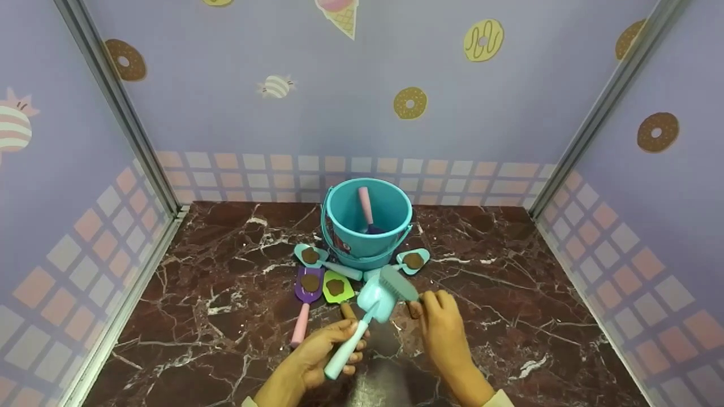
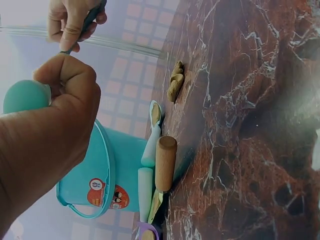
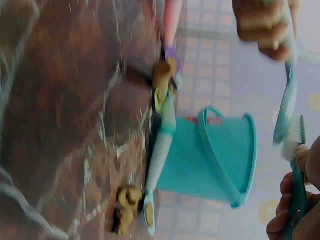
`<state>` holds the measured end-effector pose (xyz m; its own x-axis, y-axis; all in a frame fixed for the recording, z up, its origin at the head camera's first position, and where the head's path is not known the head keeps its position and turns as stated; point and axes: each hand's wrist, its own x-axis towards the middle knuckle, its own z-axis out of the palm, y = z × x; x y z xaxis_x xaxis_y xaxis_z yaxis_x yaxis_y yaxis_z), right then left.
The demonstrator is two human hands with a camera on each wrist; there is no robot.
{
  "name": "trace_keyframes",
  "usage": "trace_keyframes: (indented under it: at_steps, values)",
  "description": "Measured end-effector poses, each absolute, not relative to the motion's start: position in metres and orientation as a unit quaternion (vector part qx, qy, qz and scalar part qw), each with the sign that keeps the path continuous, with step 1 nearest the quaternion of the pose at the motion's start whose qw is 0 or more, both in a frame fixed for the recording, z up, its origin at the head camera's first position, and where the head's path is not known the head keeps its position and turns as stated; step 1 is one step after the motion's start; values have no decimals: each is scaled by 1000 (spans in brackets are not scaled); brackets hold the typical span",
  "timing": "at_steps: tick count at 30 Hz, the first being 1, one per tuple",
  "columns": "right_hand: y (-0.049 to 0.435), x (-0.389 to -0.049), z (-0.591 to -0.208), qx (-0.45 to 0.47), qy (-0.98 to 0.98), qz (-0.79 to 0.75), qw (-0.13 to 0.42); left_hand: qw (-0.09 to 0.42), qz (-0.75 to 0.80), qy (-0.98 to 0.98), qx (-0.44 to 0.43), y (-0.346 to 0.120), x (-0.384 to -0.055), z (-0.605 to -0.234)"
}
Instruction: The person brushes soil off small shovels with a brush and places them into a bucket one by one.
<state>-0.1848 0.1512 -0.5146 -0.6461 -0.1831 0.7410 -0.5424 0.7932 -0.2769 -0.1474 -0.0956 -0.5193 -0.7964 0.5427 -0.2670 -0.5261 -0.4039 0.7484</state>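
Left hand: we grip the handle of a mint shovel point(image 1: 350, 345) in our left hand point(image 1: 317, 353), its blade tilted up above the counter point(image 1: 565, 316).
Right hand: we pinch a teal brush point(image 1: 400, 284) in our right hand point(image 1: 444, 330), bristles at the shovel's blade.
Bucket: we see the turquoise bucket point(image 1: 365, 254) upright behind both hands, a pink-handled tool point(image 1: 366, 206) leaning inside.
Around it: we have a purple scoop point(image 1: 308, 297), a green shovel point(image 1: 347, 294) and two pale-blue shovels point(image 1: 346, 272), each bearing a brown lump.
Loose lump: we find brown dough point(image 2: 175, 84) on the counter.
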Motion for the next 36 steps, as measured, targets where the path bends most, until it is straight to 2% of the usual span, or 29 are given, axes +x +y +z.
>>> trace_keyframes:
  at_steps: [4,14,20,25,28,36]
  values:
    - [153,-187,-512,206,-874,244,365,316,842,438,5,-96,-148,-519]
    - [133,-161,-506,293,-860,270,320,308,852,424,-12,-95,-148,-516]
    - [148,-181,-507,249,-865,253,355,314,843,436,17,-96,-148,-518]
    - [156,-191,-508,211,-875,239,364,315,844,434,17,-96,-148,-519]
    - [151,-184,-506,218,-870,245,367,312,844,436,9,-96,-149,-519]
    - [133,-156,-503,286,-861,260,329,311,851,423,-16,-94,-148,-517]
